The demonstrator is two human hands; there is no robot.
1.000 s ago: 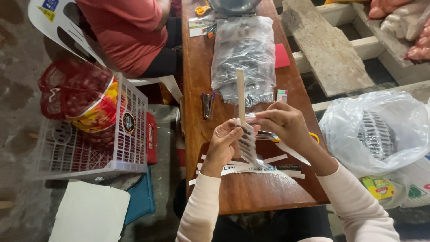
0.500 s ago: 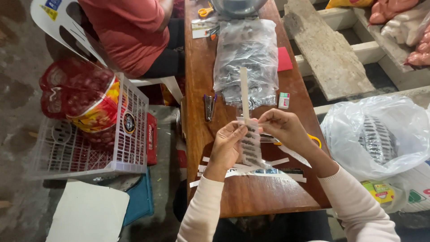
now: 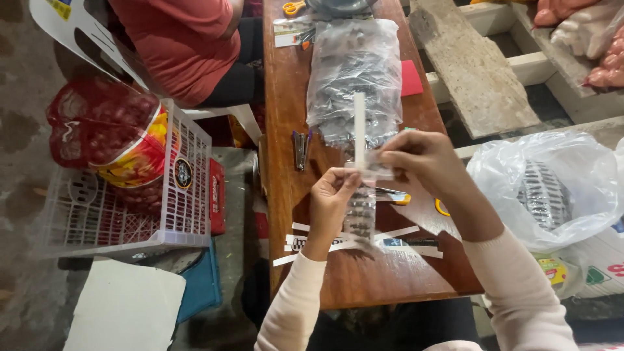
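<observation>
Compared with half a second earlier, both hands are sitting slightly higher over the table (image 3: 338, 286), and the white strip (image 3: 359, 127) is standing a little straighter. That strip is rising upright from between the hands, its lower end meeting the top of a small clear packet (image 3: 359, 214) of dark pieces that is hanging below. The right hand (image 3: 422, 159) is closing thumb and forefinger on the junction of strip and packet; the left hand (image 3: 331, 195) is pinching the packet's upper left edge, its fingers curled. The step in hand appears to be fixing the strip as a header onto the packet's mouth; the next move is likely calling for a steady grip while the fold is aligned and fastened. Beyond the left hand, a small stapler (image 3: 301, 148) is lying on the table, within reach. Behind the strip, a large clear bag (image 3: 354, 71) of similar goods is resting. Below the hands, loose paper strips (image 3: 403, 244) are lying flat. Right of the right hand, a white plastic bag (image 3: 546, 188) is bulging; far left, a white basket (image 3: 123, 208) is standing.
</observation>
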